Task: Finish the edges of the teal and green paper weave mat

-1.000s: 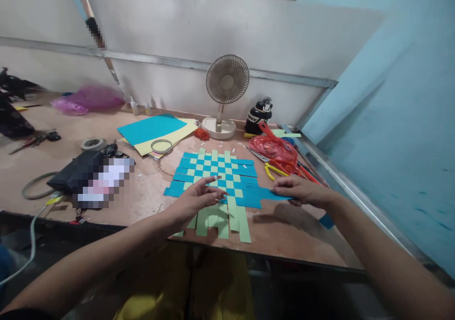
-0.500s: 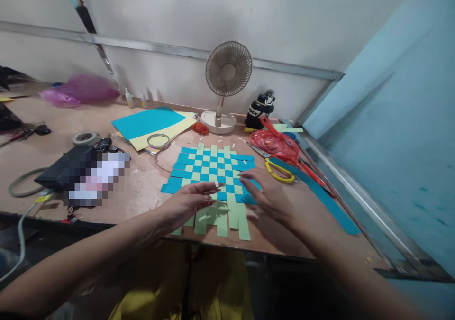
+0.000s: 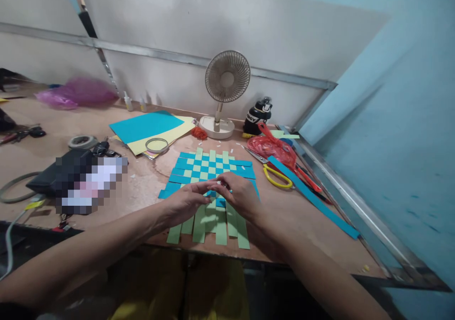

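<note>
A woven mat of blue and pale green paper strips [image 3: 209, 168] lies on the wooden table, with loose green ends hanging toward me. My left hand [image 3: 188, 202] and my right hand [image 3: 240, 194] meet over its middle, their fingertips pinched together on the strips. The hands hide the mat's lower centre. A long loose blue paper strip [image 3: 311, 196] lies to the right, near yellow-handled scissors [image 3: 277, 177]. Neither hand touches that strip.
Behind the mat stand a desk fan [image 3: 226, 85], a black bottle [image 3: 258, 118] and a red plastic bag [image 3: 272, 149]. Blue card on yellow card [image 3: 145, 126] lies back left. A tape roll [image 3: 82, 142] sits left. A blue wall bounds the table's right side.
The blue strip that my right hand held earlier now lies loose at the right. My right hand has moved left to meet my left hand over the mat.
</note>
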A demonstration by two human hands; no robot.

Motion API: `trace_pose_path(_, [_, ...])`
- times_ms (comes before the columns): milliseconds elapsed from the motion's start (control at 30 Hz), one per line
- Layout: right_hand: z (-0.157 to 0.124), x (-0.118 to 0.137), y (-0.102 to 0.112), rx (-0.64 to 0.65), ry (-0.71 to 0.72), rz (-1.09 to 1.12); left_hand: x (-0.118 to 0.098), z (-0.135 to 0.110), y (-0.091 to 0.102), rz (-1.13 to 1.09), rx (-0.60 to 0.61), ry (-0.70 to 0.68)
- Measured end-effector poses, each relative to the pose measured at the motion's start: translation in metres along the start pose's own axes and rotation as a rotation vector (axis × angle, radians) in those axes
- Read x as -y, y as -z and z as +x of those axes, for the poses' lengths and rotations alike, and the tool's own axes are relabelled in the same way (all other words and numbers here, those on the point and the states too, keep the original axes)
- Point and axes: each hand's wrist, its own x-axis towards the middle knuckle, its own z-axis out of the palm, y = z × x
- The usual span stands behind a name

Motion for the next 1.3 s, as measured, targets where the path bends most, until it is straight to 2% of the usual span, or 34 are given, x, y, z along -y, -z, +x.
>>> trace_pose_path(67, [0.001,-0.001,0.007,-0.114,-0.017,0.027,-0.010,0.002,0.008,0.156,-0.001,-0.109])
trace_pose_path(133, [0.004,-0.001,0.015,-0.200,-0.060,0.048,-0.022,0.006,0.017,0.456,-0.017,-0.235])
trace_pose_path(233, [0.009,-0.004,0.020,-0.157,-0.033,0.009,-0.029,0.016,0.027,0.725,-0.094,-0.367])
trace_pose_path(300, [0.012,-0.005,0.017,-0.121,0.079,-0.099,-0.025,0.020,0.029,0.719,-0.118,-0.375])
trace_pose_path(400, [0.012,-0.006,0.006,-0.139,0.208,-0.322,-0.012,0.021,0.029,0.589,-0.087,-0.311])
trace_pose_path(500, [0.009,-0.007,-0.004,-0.116,0.232,-0.426,-0.002,0.018,0.026,0.589,-0.052,-0.300])
trace_pose_path(700, [0.004,-0.011,-0.007,-0.082,0.213,-0.389,0.004,0.016,0.021,0.800,-0.005,-0.404])
trace_pose_path(800, [0.002,-0.010,-0.006,-0.055,0.190,-0.316,0.013,0.017,0.023,0.980,-0.046,-0.521])
trace_pose_path(900, [0.000,-0.007,-0.004,0.010,0.132,-0.092,0.023,0.017,0.023,1.210,-0.116,-0.624])
trace_pose_path(1000, [0.000,-0.003,-0.001,0.073,-0.003,0.146,0.027,0.016,0.023,1.391,-0.138,-0.655])
trace_pose_path(1100, [0.000,-0.002,0.002,0.107,-0.096,0.269,0.024,0.014,0.022,1.497,-0.139,-0.682])
trace_pose_path(1300, [0.000,-0.003,0.002,0.119,-0.149,0.372,0.022,0.013,0.022,1.571,-0.160,-0.731])
